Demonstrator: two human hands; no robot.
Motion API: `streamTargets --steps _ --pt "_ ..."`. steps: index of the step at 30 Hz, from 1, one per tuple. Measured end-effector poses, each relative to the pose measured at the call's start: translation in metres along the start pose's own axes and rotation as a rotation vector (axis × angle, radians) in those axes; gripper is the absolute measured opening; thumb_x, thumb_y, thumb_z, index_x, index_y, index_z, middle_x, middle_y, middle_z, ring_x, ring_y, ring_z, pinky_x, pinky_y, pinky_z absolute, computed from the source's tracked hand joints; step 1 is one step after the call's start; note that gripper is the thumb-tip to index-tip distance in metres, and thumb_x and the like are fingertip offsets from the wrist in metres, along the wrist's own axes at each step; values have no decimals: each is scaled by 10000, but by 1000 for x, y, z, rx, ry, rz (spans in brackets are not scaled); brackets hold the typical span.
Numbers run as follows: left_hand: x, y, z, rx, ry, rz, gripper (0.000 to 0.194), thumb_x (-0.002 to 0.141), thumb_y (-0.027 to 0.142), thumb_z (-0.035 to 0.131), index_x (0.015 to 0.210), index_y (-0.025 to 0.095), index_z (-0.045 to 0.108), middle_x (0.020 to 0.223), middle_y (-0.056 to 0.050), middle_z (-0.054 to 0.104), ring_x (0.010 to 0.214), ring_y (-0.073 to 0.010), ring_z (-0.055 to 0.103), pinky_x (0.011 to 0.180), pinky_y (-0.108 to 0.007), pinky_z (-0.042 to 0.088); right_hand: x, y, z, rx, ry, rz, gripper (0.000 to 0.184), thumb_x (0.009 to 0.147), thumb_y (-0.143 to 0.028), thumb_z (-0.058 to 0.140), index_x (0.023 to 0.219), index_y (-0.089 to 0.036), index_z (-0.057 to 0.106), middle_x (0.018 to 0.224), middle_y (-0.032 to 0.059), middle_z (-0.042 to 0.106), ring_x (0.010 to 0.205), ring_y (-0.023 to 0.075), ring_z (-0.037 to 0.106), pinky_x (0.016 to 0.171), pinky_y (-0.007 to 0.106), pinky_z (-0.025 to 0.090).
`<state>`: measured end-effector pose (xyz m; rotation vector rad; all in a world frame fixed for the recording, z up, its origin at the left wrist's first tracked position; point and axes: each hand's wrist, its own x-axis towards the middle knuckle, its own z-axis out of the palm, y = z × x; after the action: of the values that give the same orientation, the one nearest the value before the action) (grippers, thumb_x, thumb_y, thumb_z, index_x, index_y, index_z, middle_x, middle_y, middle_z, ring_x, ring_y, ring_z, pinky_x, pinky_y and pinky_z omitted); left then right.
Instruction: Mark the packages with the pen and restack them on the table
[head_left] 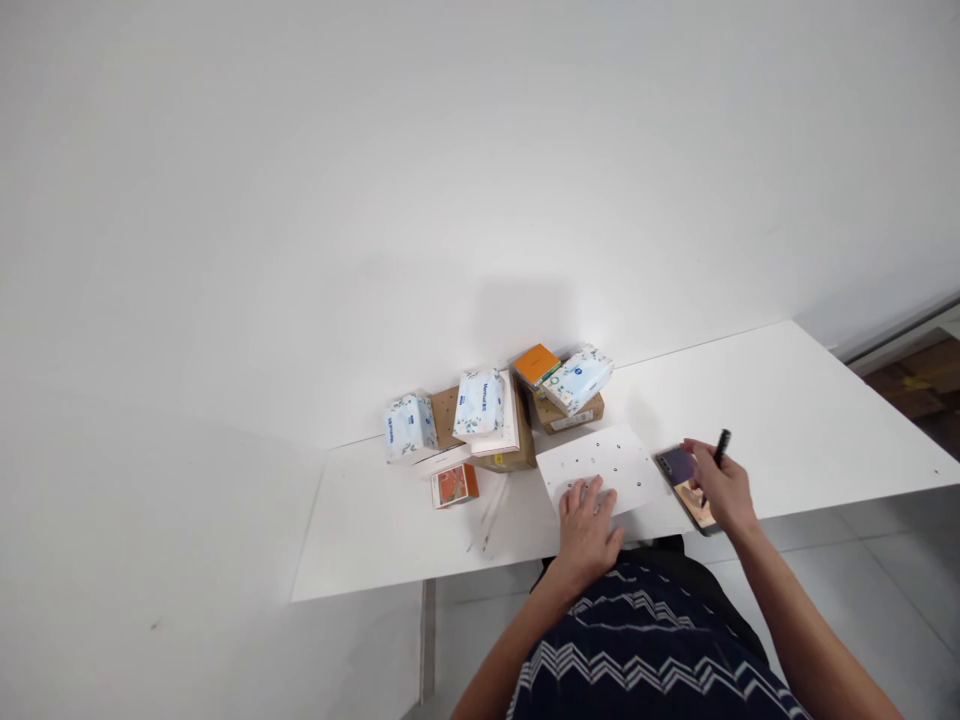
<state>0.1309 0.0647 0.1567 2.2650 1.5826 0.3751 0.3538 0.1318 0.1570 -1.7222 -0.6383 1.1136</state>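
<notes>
A white sheet of paper (624,460) with several small dark marks and rings lies on the white table. My left hand (588,525) rests on its lower edge, fingers spread. To the right of the paper lies a phone (677,466), its screen lit. Over the phone is my right hand (721,488), its fingers closed round a black pen (723,446) that points down. The hand covers part of the phone, and whether the pen tip touches it I cannot tell.
Left of the paper stand cardboard boxes (523,455) with tissue packs (480,404) and an orange box (537,365) on top. A small orange-and-white box (454,486) sits in front. Thin pens (491,515) lie near the front edge of the table (360,570). A wall rises behind.
</notes>
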Motion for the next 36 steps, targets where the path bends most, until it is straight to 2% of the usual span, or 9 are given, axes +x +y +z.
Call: streamTargets --steps 3,6,9,12,17,19,24,28,36 --pt "4 -1 3 21 59 16 439 799 320 604 1232 250 577 1349 -96 533 1192 -351 450 945 -506 384 -5 -29 -1 310 27 -46 294 741 -425 634 873 -167 686 970 62 692 434 43 384 505 260 469" --pt "11 -3 7 21 157 54 280 835 280 567 1098 228 645 1229 -98 598 1136 -309 486 933 -463 403 -9 -40 6 406 -27 -68 340 798 -487 538 825 -177 677 945 77 683 600 127 569 612 300 512" --pt "20 -5 11 3 232 111 205 859 234 529 1002 211 674 1134 -106 627 1106 -273 515 949 -423 415 -14 -34 21 181 -52 -154 469 854 -553 415 810 -167 679 736 69 656 632 175 598 623 310 497" --pt "25 -7 12 14 263 128 233 864 229 518 1043 212 666 1133 -111 627 1114 -270 527 964 -427 423 -21 -19 43 -55 -150 -268 512 892 -560 347 877 -169 677 616 35 616 610 181 588 649 321 492" --pt "28 -10 15 79 266 96 349 863 267 522 1190 180 607 1243 -146 592 1192 -307 500 1021 -477 395 -24 6 71 -209 -354 -514 326 843 -464 478 905 -199 657 877 70 706 832 216 649 804 354 508" --pt "29 -11 16 93 242 87 380 860 266 521 1220 167 591 1272 -153 583 1212 -321 489 1032 -488 384 -21 14 75 -298 -362 -580 248 808 -409 512 891 -211 636 891 62 703 822 212 649 801 350 507" --pt "30 -10 14 74 184 68 412 875 276 489 1272 195 562 1315 -114 574 1239 -323 478 1047 -490 360 -17 22 73 -462 -241 -507 217 828 -406 452 826 -225 571 755 38 685 662 194 624 684 321 501" --pt "31 -9 13 64 186 65 428 865 288 500 1277 190 562 1318 -110 575 1239 -321 476 1046 -480 356 -19 20 70 -520 -298 -533 255 865 -426 398 759 -236 529 682 20 653 616 186 609 647 303 481" --pt "31 -11 15 79 179 67 477 849 292 508 1313 188 534 1323 -112 573 1233 -324 481 1041 -476 352 -17 24 74 -578 -349 -585 250 866 -395 382 755 -237 540 701 27 657 653 188 617 646 292 478"
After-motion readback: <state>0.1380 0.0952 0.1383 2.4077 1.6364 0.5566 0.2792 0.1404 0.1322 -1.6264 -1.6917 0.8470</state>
